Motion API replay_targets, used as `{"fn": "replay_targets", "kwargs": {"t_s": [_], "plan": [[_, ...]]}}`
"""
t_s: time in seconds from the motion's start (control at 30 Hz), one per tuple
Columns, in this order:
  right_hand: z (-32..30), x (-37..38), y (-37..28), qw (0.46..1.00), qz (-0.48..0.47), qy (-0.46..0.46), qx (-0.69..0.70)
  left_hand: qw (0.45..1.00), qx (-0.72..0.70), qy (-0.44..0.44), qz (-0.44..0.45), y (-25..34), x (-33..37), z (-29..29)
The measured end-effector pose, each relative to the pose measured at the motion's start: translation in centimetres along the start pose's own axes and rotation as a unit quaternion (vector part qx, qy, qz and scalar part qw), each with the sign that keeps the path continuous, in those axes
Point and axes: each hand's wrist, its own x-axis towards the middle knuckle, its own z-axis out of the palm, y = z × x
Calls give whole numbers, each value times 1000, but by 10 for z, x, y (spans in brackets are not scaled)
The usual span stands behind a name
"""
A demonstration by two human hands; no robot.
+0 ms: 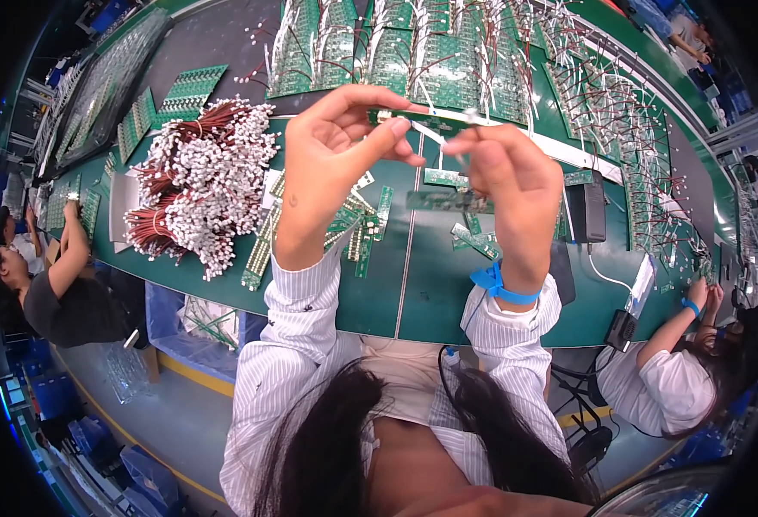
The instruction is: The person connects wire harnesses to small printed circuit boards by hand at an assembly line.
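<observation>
My left hand (pixel 331 159) is closed on a narrow green circuit board (pixel 439 112), pinching its left end between thumb and fingers above the table. Small white connectors show on the board by my thumb. A short white cable (pixel 429 132) slants from beneath the board toward my right hand (pixel 517 177), whose thumb and fingers are closed around its end, partly smeared by motion. Next to the right palm is another green board strip (pixel 448 202), blurred; I cannot tell whether that hand holds it too. A blue band (pixel 508 284) circles my right wrist.
Bundled red-brown wires with white plugs (pixel 202 177) lie at left. Loose board strips (pixel 366 233) rest near my hands. Wired green panels (pixel 448 60) cover the far side. A black adapter (pixel 586 207) sits at right. Co-workers (pixel 60 284) sit at both sides; a blue bin (pixel 176 323) stands below.
</observation>
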Motion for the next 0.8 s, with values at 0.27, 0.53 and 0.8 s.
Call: {"fn": "replay_targets", "kwargs": {"t_s": [0.27,0.53,0.8], "plan": [[16,-4,10,814,-265,50,-515,979,158,36,120,-13,-8,13],[16,-5,12,861,-214,47,-458,987,133,33,80,-6,-11,17],[14,-6,4,951,-23,36,-307,979,169,24,111,-8,-13,16]]}}
